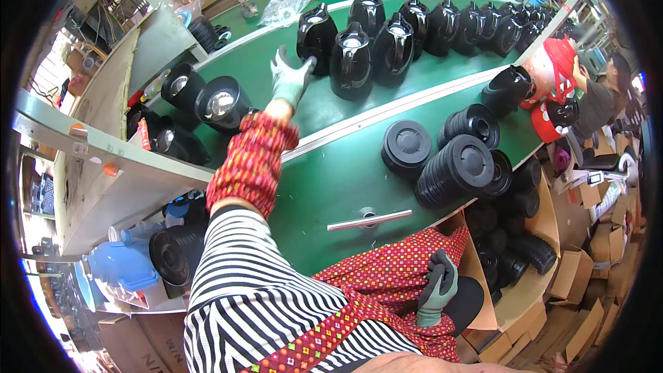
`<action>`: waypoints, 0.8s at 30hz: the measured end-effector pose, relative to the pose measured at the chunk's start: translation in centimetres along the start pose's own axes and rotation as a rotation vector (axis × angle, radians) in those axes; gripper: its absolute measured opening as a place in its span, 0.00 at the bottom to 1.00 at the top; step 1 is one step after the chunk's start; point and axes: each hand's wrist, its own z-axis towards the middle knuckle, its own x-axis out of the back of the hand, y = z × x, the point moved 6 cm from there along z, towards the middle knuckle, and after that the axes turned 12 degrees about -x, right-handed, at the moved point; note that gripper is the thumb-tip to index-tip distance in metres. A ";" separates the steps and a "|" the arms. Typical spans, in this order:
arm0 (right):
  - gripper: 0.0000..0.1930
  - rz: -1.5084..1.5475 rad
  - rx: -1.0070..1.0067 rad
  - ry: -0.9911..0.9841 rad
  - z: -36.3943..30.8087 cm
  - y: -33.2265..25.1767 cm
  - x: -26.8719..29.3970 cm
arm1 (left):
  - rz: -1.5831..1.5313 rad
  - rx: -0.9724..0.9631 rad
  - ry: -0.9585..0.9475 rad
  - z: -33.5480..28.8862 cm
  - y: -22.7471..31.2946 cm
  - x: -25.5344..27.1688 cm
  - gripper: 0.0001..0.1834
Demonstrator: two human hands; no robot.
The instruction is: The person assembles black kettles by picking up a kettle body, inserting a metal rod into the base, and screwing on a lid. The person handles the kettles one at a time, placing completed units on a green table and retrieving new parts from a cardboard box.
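My left hand [290,81], in a pale green glove, is stretched over the green conveyor belt [266,55] with its fingers apart and nothing in it. Its fingertips are right beside a glossy black jug [316,40], perhaps touching it; I cannot tell. Near that one stands another black jug [351,62], upright with its handle up. Low by my lap is my right hand [438,289], gloved with dark fingers. It is loosely curled, and nothing shows in it.
More black jugs run in rows to the far right. Two open black vessels [222,103] stand left. On the near green table [324,186] are stacked black discs [459,166] and a metal T-shaped bar [369,220]. A cardboard box [535,262] holds black parts. A co-worker [608,97] is at right.
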 end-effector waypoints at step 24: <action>0.39 -0.056 0.243 -0.170 1.3 -10.8 -4.0 | -0.869 -1.049 -1.398 -44.7 37.3 2.4 0.47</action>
